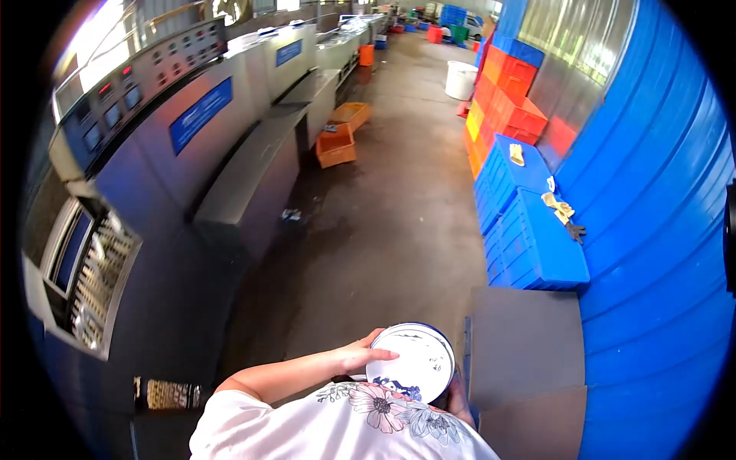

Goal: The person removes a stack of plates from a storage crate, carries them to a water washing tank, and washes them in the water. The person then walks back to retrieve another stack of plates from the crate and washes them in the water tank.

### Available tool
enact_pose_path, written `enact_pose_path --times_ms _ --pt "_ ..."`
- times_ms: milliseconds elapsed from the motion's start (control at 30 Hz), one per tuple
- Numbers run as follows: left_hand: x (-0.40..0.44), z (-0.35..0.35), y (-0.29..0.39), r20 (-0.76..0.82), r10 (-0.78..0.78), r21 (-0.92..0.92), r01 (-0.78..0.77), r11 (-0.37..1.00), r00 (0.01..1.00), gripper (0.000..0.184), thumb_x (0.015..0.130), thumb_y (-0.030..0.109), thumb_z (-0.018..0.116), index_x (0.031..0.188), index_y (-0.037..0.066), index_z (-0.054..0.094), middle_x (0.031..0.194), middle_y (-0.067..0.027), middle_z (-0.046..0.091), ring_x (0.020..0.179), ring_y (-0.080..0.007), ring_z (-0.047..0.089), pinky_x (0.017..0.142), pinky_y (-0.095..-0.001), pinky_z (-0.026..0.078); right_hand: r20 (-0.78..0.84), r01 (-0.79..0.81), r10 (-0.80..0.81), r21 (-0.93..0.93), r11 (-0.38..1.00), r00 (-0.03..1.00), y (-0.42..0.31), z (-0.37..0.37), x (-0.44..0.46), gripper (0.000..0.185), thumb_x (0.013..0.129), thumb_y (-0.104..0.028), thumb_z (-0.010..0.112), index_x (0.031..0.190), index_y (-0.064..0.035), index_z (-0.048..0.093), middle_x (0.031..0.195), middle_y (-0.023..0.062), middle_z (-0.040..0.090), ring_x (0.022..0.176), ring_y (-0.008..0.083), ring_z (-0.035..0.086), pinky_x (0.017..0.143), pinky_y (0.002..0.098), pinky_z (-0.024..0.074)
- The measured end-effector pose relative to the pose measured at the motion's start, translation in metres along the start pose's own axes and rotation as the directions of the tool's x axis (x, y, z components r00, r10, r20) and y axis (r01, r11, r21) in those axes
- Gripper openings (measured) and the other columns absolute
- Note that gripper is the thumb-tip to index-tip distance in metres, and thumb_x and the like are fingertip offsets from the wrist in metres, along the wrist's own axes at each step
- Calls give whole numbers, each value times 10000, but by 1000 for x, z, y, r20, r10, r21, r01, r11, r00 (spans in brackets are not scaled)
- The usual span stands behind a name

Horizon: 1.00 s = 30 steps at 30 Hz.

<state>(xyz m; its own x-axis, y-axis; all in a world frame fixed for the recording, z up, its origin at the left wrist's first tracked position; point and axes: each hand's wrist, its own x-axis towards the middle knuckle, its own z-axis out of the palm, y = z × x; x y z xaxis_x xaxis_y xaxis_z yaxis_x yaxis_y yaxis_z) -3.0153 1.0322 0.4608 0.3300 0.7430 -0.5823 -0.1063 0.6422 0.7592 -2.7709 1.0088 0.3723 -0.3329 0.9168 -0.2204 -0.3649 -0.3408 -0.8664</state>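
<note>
A round white plate (414,359) with a dark blue rim and blue drawings on its face is held close against my body, at the bottom middle of the head view. My left hand (363,353) grips its left edge, the thumb lying over the face. At the lower right edge of the plate is my right hand (458,397), partly hidden by the plate and the flowered white shirt; it supports that side. Whether more plates lie under this one I cannot tell.
A long metal machine (253,84) with a control panel (146,84) runs along the left. Orange crates (336,147) stand beside it. On the right are lidded blue bins (533,241) with gloves (557,205), stacked red crates (517,111) and grey-brown boards (527,337).
</note>
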Motion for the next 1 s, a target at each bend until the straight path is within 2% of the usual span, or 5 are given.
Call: enact_pose_path --times_ms 167,367,633,767,1000 --pt "102 -10 98 -86 -28 -60 22 998 996 709 687 216 633 1231 30 219 1173 -137 379 1106 -213 339 918 -297 286 -8 27 -29 -122 992 1000 -61 -38 139 606 770 -400 508 1195 -24 296 1105 88 439 1022 165 407 867 294 307" --pt "193 -41 172 -137 -13 -292 -28 956 990 708 699 210 619 1248 48 204 1204 -132 353 1118 -212 320 927 -301 266 209 -192 211 -111 975 955 -121 -86 305 628 779 -308 532 1239 -10 225 1149 82 411 1045 169 392 891 299 301" --pt "335 -137 251 -298 41 -350 -149 925 954 727 698 237 616 1259 56 191 1214 -135 342 1123 -222 313 940 -308 245 355 -235 278 -161 959 892 -167 -68 535 570 772 -355 531 1192 -30 323 1127 55 430 1060 152 368 911 294 268" --pt "415 -189 357 -256 94 -261 -162 952 962 721 676 240 632 1229 34 218 1163 -155 389 1080 -237 374 874 -324 348 267 -125 152 -114 986 952 -182 -81 648 571 770 -365 531 1191 -39 325 1122 53 436 1040 154 390 885 302 301" --pt "534 -259 485 -108 114 94 -104 990 988 804 671 335 629 1254 16 176 1189 -181 374 1115 -251 354 935 -306 271 110 -198 199 -22 980 974 -191 -98 775 584 809 -465 388 1191 -30 307 1138 101 413 1043 186 388 892 311 297"
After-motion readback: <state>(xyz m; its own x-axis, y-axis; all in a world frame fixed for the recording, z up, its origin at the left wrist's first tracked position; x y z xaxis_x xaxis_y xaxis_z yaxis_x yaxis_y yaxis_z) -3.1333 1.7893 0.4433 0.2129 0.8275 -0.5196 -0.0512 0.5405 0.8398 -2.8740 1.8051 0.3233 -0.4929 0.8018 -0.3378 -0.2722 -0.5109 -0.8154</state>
